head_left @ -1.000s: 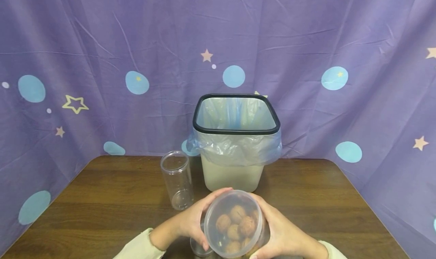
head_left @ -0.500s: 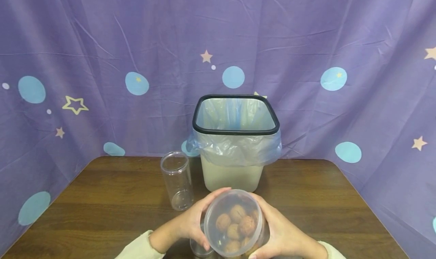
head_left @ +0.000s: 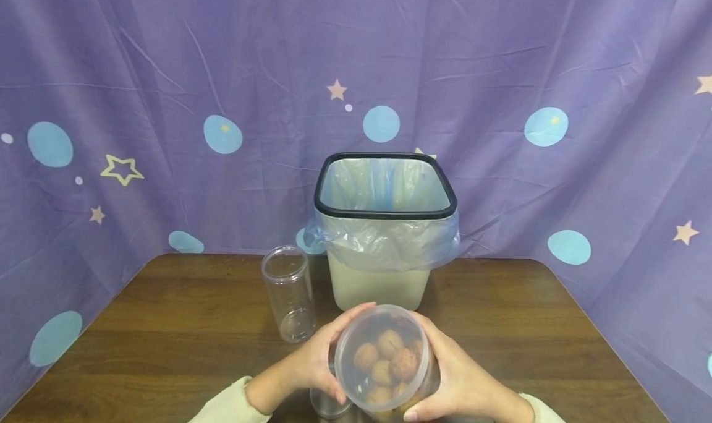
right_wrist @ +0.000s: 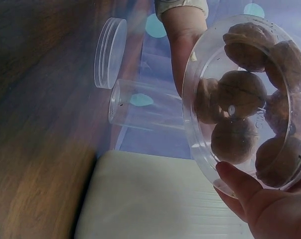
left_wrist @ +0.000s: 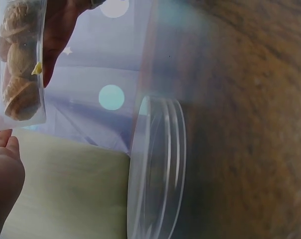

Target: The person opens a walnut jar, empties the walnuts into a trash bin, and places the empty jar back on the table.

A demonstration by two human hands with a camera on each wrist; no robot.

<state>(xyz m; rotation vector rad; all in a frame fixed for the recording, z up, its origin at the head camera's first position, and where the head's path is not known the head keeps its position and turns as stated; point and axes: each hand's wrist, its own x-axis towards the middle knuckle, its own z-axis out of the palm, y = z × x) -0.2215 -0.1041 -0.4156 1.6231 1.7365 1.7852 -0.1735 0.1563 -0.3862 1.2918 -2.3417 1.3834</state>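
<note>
A round, see-through plastic tub (head_left: 346,364) with several walnuts (head_left: 403,364) inside is held between both hands, its frosted round face toward the head camera. My left hand (head_left: 315,361) grips its left side, thumb at the front of the rim. On the opposite side my right hand (head_left: 464,380) holds it with the fingers behind and the thumb low at the front. From the right wrist, walnuts (right_wrist: 240,92) show through the tub's clear base. In the left wrist view the tub is raised over the table. A clear round lid (left_wrist: 158,174) lies beneath, partly hidden by my left hand in the head view.
A tall clear jar (head_left: 290,299) stands upright and uncovered at the left. Behind the hands is a cream bin (head_left: 381,287) with a black rim, lined with a bluish plastic bag (head_left: 389,243). The brown wooden table (head_left: 167,336) backs onto a purple patterned curtain (head_left: 278,70).
Both hands have shifted the tub of walnuts very slightly toward the bin. The grip looks the same, and the jar, lid and bin stay where they were.
</note>
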